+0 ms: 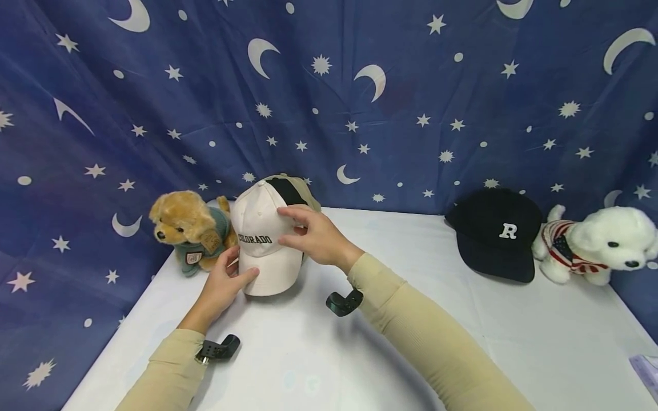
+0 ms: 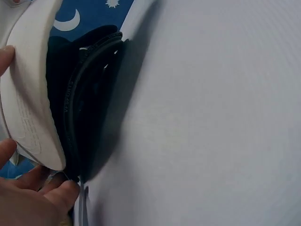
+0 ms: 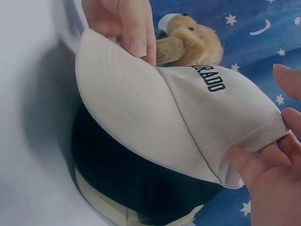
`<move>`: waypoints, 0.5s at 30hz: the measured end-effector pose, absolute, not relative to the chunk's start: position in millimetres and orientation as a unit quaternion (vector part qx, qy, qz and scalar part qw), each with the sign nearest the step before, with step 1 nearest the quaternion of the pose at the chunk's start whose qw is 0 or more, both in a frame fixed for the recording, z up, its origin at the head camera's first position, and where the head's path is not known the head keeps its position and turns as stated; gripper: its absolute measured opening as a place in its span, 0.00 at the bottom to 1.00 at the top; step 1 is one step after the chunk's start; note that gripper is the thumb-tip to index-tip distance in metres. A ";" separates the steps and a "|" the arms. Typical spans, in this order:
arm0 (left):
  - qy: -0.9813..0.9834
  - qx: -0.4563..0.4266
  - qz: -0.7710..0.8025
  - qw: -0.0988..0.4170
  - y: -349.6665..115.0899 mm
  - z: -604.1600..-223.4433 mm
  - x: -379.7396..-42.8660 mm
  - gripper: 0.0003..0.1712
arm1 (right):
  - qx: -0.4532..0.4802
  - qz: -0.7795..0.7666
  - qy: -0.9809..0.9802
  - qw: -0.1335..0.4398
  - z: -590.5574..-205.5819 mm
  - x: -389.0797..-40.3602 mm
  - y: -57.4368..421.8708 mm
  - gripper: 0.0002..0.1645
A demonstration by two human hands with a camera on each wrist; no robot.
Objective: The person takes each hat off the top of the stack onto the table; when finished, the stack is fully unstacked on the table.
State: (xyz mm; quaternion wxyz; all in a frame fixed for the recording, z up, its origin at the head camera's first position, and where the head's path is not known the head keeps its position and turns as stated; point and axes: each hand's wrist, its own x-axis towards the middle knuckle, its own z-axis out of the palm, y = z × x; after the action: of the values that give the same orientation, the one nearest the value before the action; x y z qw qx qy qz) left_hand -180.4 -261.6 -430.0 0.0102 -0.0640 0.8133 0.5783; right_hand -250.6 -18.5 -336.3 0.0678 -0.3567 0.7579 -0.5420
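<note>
A white baseball cap lettered COLORADO stands brim down, toward the front left of a beige-and-black cap. My left hand holds the brim's left edge; the right wrist view shows its thumb lying along the brim. At the other side, my right hand pinches the crown's lower edge, its thumb outside and fingers curled under the rim. Under the white brim, the left wrist view shows the rear cap's dark underside. Most of that rear cap is hidden in the head view.
A golden plush dog in a green top sits just left of the caps. Farther right on the white table are a black cap with an R and a white plush dog. Behind hangs a blue star-and-moon curtain.
</note>
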 end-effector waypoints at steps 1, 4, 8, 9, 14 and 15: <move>0.814 -0.060 0.578 0.008 -260.8 -428.6 -179.9 0.51 | -0.358 -0.546 0.755 0.067 -334.8 -249.2 -17.5 0.33; 0.817 -0.050 0.575 0.004 -257.4 -423.6 -178.0 0.53 | -0.358 -0.555 0.748 0.065 -330.8 -245.2 -14.4 0.33; 0.817 -0.045 0.574 -0.002 -252.3 -415.9 -175.3 0.51 | -0.363 -0.561 0.742 0.061 -326.6 -240.6 -10.5 0.33; 0.817 -0.043 0.575 -0.004 -250.9 -413.6 -174.5 0.51 | -0.365 -0.563 0.739 0.060 -325.3 -239.5 -9.2 0.33; 0.818 -0.035 0.574 -0.017 -245.0 -405.8 -172.4 0.50 | -0.371 -0.572 0.730 0.052 -319.8 -236.6 1.3 0.33; 0.819 -0.032 0.572 -0.018 -244.0 -404.5 -172.0 0.50 | -0.371 -0.573 0.729 0.050 -319.2 -236.6 4.1 0.34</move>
State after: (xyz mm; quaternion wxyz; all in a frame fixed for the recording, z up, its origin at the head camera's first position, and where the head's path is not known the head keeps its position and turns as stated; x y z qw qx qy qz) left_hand -172.0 -244.0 -404.5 -0.0177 -0.0325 0.8192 0.5723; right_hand -236.6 4.1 -319.2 0.0496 -0.3708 0.7292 -0.5729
